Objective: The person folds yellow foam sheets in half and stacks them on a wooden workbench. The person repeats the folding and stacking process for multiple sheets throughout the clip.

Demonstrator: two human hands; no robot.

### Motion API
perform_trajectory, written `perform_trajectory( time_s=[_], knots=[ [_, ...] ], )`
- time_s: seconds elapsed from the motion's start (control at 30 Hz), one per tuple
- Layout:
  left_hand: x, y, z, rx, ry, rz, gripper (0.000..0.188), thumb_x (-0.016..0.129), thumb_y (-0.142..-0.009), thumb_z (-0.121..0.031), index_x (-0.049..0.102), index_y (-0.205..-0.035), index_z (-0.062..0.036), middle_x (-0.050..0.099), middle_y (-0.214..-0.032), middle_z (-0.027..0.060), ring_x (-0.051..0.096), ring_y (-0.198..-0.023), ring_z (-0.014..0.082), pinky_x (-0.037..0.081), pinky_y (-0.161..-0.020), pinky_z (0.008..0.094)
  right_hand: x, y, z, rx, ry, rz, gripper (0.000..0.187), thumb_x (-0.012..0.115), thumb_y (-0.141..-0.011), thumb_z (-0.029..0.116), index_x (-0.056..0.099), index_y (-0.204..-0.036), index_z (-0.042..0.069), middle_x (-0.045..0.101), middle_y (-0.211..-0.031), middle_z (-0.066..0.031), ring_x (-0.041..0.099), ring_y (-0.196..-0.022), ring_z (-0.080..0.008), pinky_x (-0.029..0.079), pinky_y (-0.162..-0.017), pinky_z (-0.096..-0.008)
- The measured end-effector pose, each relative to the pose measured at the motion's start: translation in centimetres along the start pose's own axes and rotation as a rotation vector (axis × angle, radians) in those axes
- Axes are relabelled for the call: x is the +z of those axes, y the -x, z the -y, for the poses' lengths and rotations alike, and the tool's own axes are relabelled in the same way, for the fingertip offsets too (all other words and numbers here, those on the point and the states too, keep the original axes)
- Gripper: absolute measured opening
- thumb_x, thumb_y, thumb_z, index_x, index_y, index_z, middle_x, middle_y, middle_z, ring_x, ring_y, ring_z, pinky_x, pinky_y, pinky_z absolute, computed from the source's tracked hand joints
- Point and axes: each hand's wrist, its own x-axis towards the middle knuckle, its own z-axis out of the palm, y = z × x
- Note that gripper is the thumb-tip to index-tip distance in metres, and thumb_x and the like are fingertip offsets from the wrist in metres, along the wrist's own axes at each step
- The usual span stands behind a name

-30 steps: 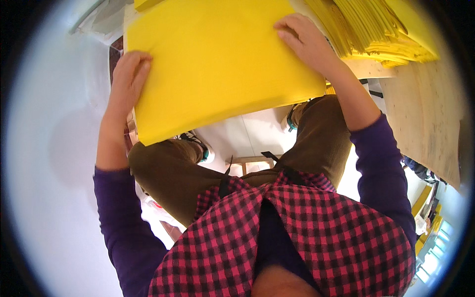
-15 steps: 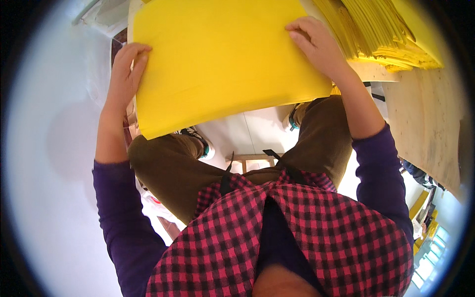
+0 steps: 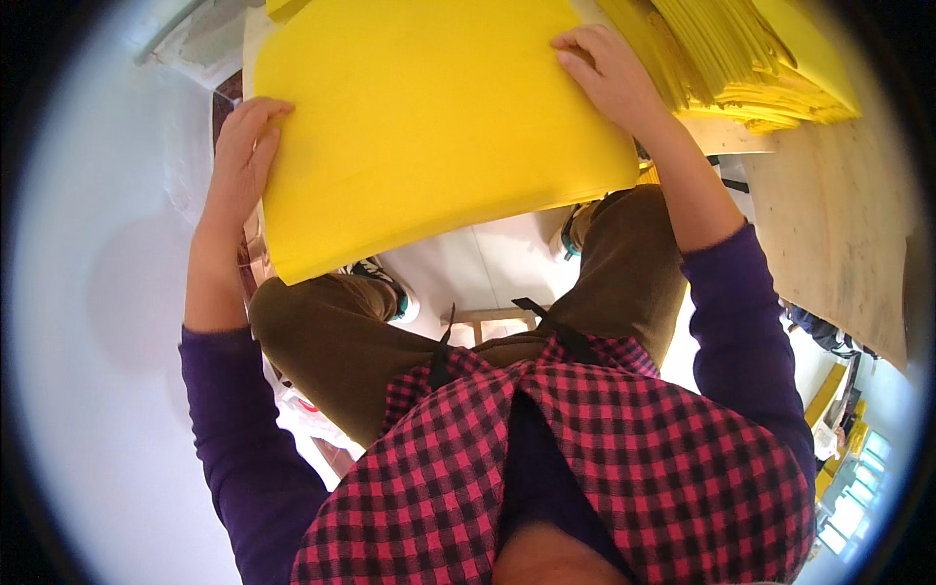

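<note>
A wide, smooth yellow sheet [image 3: 429, 117] lies in front of me, its near edge hanging over my knees. It looks like paper or thin cloth; whether it is one sheet or several layers, I cannot tell. My left hand [image 3: 242, 151] rests at its left edge, thumb and fingers apart, with the fingertips on the yellow surface. On the upper right part of the sheet lies my right hand [image 3: 609, 80], fingers bent slightly and a gap between thumb and forefinger. Neither hand visibly grips the sheet.
Stacked, folded yellow pieces [image 3: 731, 49] stand at the far right on a pale wooden board [image 3: 829, 224]. Another yellow piece [image 3: 286, 8] shows at the top left. A white wall [image 3: 107, 292] is close on my left. My knees are below the sheet's near edge.
The sheet and both hands sit slightly lower and further left in the picture, as the view has shifted a little. Another yellow piece now shows at the top left. Both hands keep nearly the same pose.
</note>
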Motion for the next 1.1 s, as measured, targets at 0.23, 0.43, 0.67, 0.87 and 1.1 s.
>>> perform_trajectory(
  time_s=[0.23,0.43,0.67,0.87,1.1],
  knots=[
    [-1.2,0.0,-0.2,-0.091,0.086,0.007,0.018,0.049,-0.087,-0.002,0.06,-0.1,-0.0008,0.059,-0.102,0.0134,0.054,-0.101,0.0293,0.04,-0.091,0.0344,-1.4,0.6,0.6,0.116,-0.032,0.053,0.027,0.057,-0.089,0.024,0.061,-0.103,0.002,0.06,-0.104,-0.0138,0.056,-0.1,-0.03,0.044,-0.088,-0.037],
    [-0.3,1.2,-0.5,-0.052,0.095,0.017,0.016,0.049,-0.087,-0.002,0.06,-0.098,-0.0001,0.058,-0.1,0.0136,0.054,-0.098,0.0293,0.04,-0.09,0.0341,-0.5,2.0,0.8,0.017,0.042,0.069,0.028,0.057,-0.09,0.023,0.06,-0.109,0.003,0.059,-0.11,-0.0129,0.056,-0.103,-0.0278,0.043,-0.092,-0.0339],
    [-0.7,-1.4,1.4,-0.153,0.153,0.025,0.015,0.047,-0.086,0.0,0.058,-0.096,0.0011,0.058,-0.099,0.013,0.054,-0.098,0.0272,0.041,-0.089,0.0314,-0.4,-1.0,-1.8,0.139,-0.124,0.012,0.028,0.056,-0.092,0.024,0.061,-0.11,0.003,0.061,-0.106,-0.0104,0.058,-0.101,-0.0243,0.045,-0.088,-0.0325],
    [-0.4,1.9,-0.4,-0.056,0.106,0.03,0.019,0.045,-0.086,-0.001,0.059,-0.098,0.0008,0.059,-0.104,0.0123,0.053,-0.103,0.0268,0.04,-0.093,0.0326,-1.2,2.6,0.4,-0.058,-0.08,0.052,0.029,0.056,-0.089,0.027,0.064,-0.099,0.001,0.062,-0.099,-0.0164,0.057,-0.097,-0.0334,0.045,-0.086,-0.0398],
    [-1.0,-0.7,0.1,-0.12,0.117,0.018,0.022,0.044,-0.086,-0.001,0.061,-0.1,-0.0005,0.059,-0.111,0.0128,0.052,-0.109,0.0285,0.038,-0.098,0.033,-0.8,-0.6,-0.4,0.079,-0.11,0.011,0.025,0.054,-0.091,0.021,0.06,-0.103,0.0,0.06,-0.103,-0.0144,0.056,-0.1,-0.0314,0.044,-0.089,-0.0362]
  ],
)
